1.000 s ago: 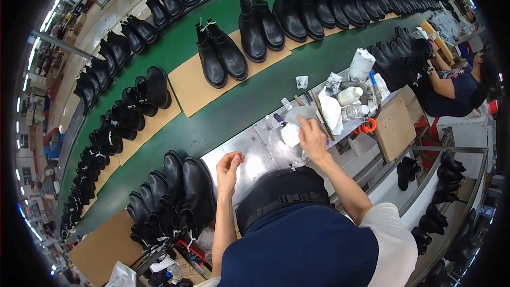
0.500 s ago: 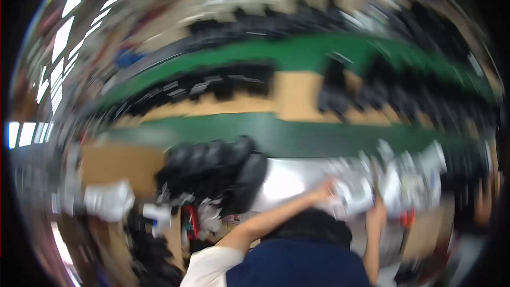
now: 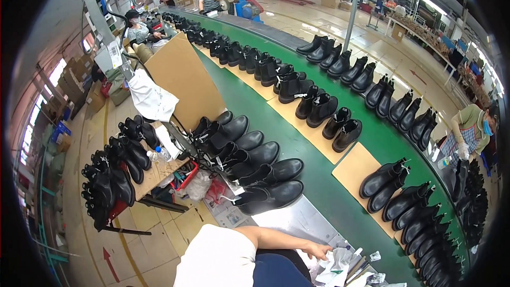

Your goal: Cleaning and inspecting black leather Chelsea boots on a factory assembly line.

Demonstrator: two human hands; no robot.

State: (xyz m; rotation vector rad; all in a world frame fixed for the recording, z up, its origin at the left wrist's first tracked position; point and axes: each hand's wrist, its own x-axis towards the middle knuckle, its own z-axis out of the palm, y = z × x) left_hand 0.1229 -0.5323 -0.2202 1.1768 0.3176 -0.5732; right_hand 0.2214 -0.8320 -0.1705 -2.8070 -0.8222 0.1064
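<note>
The person's left hand (image 3: 317, 250) is resting low at the near edge of the metal bench (image 3: 289, 222), its fingers (image 3: 325, 255) curling loosely down onto a crumpled white paper (image 3: 336, 267). Whether they are actually pinching the paper cannot be told from this view. The right hand is lying outside the picture. The paper is sitting at the bench's near right part, just beside a few small tools (image 3: 357, 268) and scraps that are too small to make out.

Farther along the bench toward its left end, a cluster of black boots (image 3: 249, 167) is lying on its sides, the nearest boot (image 3: 268, 195) stretching toward the bench's middle, well apart from the hand. Behind the bench, a green conveyor belt (image 3: 313, 175) is curving away, carrying tan boards (image 3: 357, 170) with pairs of black ankle boots (image 3: 340, 127) standing upright on them. To the left, a rack (image 3: 114, 180) is holding more black boots. At the right rim, another person (image 3: 470, 133) in a face mask and white gloves is standing beside the belt.
</note>
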